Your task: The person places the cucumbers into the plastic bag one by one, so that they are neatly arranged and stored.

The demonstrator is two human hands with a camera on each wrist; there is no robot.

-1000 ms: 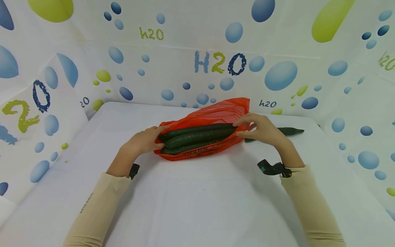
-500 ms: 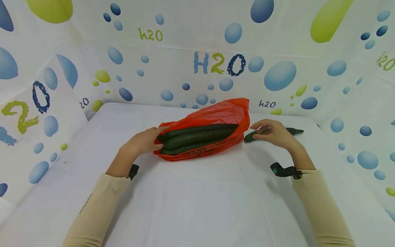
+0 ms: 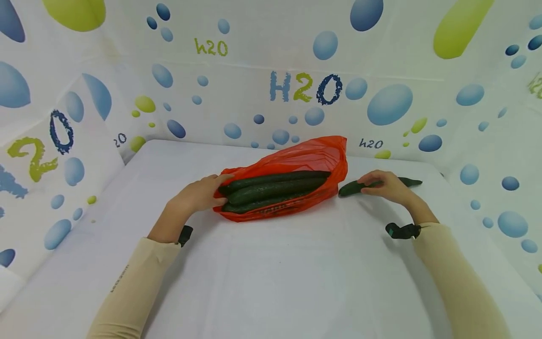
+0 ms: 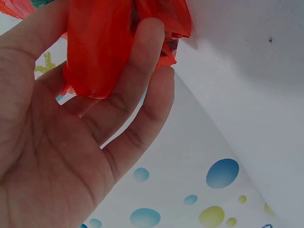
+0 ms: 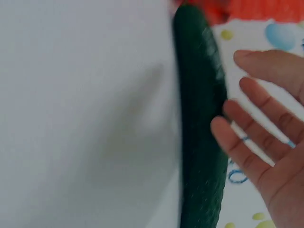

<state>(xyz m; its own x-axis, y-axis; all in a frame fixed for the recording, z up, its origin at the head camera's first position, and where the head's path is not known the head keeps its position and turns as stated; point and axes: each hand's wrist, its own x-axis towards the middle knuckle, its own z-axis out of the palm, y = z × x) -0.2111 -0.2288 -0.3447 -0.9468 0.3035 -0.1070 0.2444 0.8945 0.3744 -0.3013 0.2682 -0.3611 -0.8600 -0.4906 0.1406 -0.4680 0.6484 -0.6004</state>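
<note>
A red plastic bag (image 3: 296,157) lies on its side with several long dark green cucumbers (image 3: 275,188) inside, its mouth toward the right. At the bag's left end my left hand (image 3: 199,194) holds it, thumb and fingers around the gathered plastic; the left wrist view shows the red film (image 4: 99,47) between them. To the right of the bag, a single cucumber (image 3: 349,189) lies on the table. My right hand (image 3: 389,187) hovers over its middle with relaxed fingers. In the right wrist view the fingertips are right at the cucumber's side (image 5: 199,118), not curled round it.
A white cloth covers the table (image 3: 279,282). Behind and at both sides hangs a white curtain (image 3: 237,94) printed with blue and green drops and H2O lettering. A black wrist strap (image 3: 402,230) sits on the right wrist.
My right hand has left the bag's mouth and moved right and down to the loose cucumber. My left hand stays at the bag's left end.
</note>
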